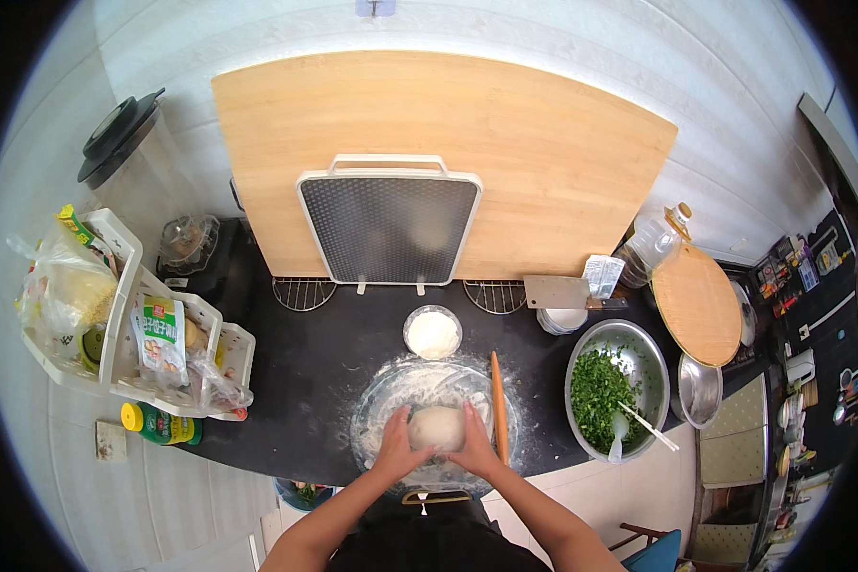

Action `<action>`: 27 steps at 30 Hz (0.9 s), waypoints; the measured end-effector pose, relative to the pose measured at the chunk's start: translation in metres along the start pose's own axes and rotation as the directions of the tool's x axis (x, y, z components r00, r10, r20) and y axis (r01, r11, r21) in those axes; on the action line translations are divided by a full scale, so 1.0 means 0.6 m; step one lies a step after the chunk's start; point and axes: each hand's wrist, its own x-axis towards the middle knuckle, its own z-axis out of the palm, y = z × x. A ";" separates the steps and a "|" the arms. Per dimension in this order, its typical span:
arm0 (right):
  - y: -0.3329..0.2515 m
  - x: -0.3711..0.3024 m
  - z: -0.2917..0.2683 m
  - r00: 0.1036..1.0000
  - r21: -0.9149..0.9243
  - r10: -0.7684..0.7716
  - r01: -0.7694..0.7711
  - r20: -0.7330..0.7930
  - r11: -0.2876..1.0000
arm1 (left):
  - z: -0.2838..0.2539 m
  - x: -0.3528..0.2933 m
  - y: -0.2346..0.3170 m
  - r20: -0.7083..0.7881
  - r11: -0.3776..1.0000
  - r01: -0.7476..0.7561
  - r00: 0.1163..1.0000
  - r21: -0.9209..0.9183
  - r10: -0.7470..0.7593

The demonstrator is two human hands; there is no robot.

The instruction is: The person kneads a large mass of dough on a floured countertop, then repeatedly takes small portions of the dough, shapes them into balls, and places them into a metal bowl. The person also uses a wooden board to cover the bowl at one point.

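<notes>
A smooth, pale ball of dough (pixel 437 428) rests on a floured, see-through round board (pixel 370 396) near the counter's front edge. My left hand (pixel 399 445) cups its left side, and my right hand (pixel 472 440) holds it from the right, with the fingers curved round it. White flour coats the board and has spilled onto the dark counter. Just right of my right hand lies a wooden rolling pin (pixel 499 400), pointing away from me. Beyond the dough stands a small bowl of flour (pixel 433 332).
At right, a steel bowl (pixel 650 367) holds chopped greens (pixel 598 393), a white spoon and chopsticks. A cleaver (pixel 558 291) lies across a small container. Tiered white baskets (pixel 124 315) with packages stand left. A large wooden board (pixel 524 162) and a dark textured board (pixel 391 229) lean behind.
</notes>
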 end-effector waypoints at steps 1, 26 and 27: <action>0.018 0.000 0.014 0.998 -0.016 -0.060 0.060 -0.001 0.998 | 0.011 0.011 -0.004 0.032 0.999 -0.048 0.998 -0.023 0.049; 0.296 0.229 -0.455 0.931 -0.682 -0.211 -0.054 -0.299 0.730 | 0.044 0.048 0.071 0.214 0.811 -0.215 0.970 0.544 0.114; 0.314 0.242 -0.461 0.942 -0.725 -0.203 -0.058 -0.268 0.687 | 0.045 0.046 0.068 0.197 0.810 -0.213 0.973 0.546 0.123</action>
